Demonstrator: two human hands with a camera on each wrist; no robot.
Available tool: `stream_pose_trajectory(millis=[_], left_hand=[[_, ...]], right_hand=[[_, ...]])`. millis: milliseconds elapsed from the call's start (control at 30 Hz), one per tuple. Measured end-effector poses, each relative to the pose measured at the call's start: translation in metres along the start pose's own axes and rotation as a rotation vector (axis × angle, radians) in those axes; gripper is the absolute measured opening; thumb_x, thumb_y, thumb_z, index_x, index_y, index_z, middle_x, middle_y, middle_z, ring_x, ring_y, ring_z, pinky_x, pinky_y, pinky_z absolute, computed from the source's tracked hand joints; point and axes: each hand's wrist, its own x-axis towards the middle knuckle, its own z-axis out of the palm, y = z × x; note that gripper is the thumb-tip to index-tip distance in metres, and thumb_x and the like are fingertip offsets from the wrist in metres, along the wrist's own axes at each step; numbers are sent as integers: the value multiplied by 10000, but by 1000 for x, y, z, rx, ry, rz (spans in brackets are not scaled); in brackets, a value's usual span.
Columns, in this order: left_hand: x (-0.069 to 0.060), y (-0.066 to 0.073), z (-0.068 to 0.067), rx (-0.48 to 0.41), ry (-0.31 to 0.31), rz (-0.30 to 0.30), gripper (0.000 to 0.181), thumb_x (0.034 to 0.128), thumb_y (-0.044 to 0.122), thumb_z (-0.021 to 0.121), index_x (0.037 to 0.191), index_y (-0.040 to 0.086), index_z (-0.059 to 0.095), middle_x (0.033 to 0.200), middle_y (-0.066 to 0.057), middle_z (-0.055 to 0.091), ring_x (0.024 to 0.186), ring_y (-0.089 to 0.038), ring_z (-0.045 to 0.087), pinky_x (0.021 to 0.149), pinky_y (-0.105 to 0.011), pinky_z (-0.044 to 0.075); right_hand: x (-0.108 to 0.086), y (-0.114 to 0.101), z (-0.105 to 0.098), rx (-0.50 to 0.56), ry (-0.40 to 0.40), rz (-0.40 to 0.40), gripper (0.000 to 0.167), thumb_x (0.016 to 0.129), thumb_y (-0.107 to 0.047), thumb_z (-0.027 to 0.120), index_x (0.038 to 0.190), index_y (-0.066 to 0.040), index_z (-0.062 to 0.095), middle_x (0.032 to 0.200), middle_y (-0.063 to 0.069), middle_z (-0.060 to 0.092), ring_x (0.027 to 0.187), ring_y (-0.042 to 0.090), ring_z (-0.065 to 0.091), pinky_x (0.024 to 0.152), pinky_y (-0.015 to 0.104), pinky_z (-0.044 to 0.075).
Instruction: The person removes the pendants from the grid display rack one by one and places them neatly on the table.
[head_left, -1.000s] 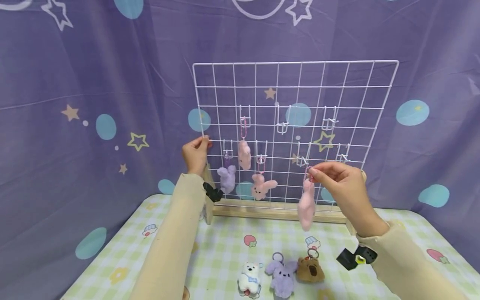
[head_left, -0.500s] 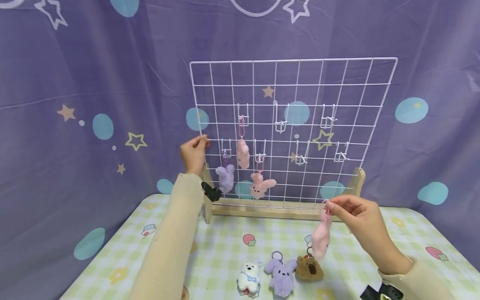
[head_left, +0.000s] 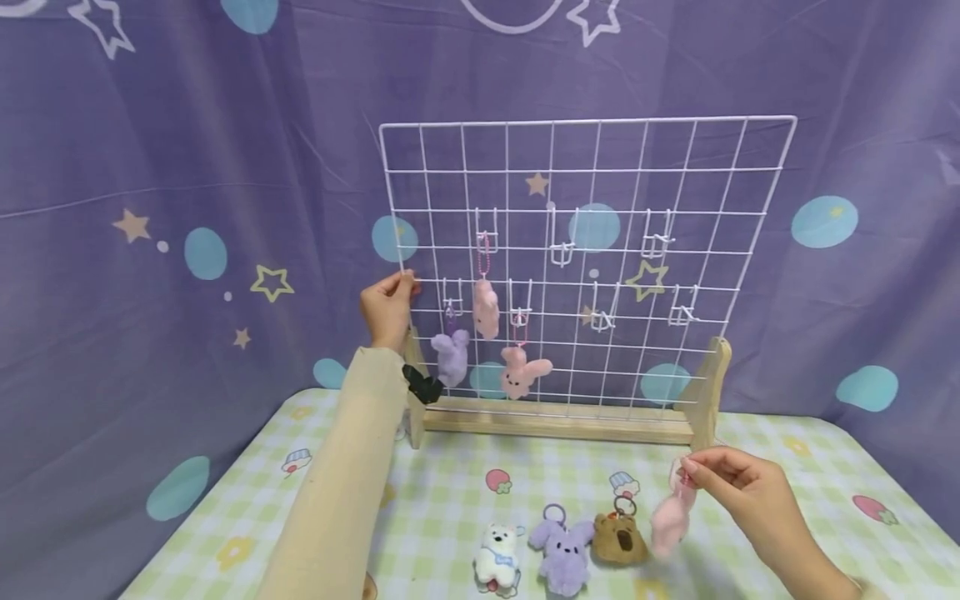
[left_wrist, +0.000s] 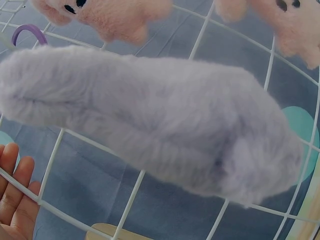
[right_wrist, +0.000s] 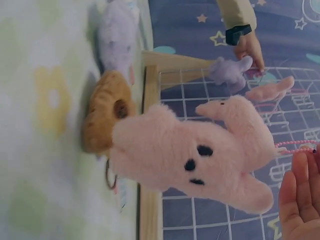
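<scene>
My right hand (head_left: 746,496) pinches the pink chain (right_wrist: 302,142) between thumb and fingertips; the pink bunny (head_left: 671,525) hangs from it, low above the table, just beside the brown bear (head_left: 618,542), whether touching I cannot tell. Next along lie the purple bunny (head_left: 565,560) and white bear (head_left: 498,560). The cloth (head_left: 442,517) is checked pale green and white, with printed fruit and flowers. Behind stands the white grid (head_left: 588,122) on its wooden base (head_left: 555,423), three toys (head_left: 486,310) hanging from it. A violet curtain (head_left: 225,108) backs everything. My right forearm (head_left: 810,567) slants in from the lower right; my left hand (head_left: 387,310), higher, arm stretched forward, pinches the grid's left edge.
</scene>
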Motion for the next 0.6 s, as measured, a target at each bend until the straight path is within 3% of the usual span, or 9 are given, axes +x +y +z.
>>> stream_pose_trajectory(millis=[200,600], left_hand=[[0,0,-2,10,-3,4,198,882,118,657,973,-45,722,740,-42,684,632,-29,624,696,-188,556],[0,1,-3,-4,3,-25,201,880,130,661,980,-34,723,703,28,663,630,-34,626,691,-186,557]], right_hand=[[-9,11,-10,-62,10,97,181,894,-144,653,945,28,682,754,-37,695,676,63,617,647,154,502],[-18,28,-18,-64,19,175,214,908,-166,638,971,35,675,775,-61,692,693,69,640,629,161,520]])
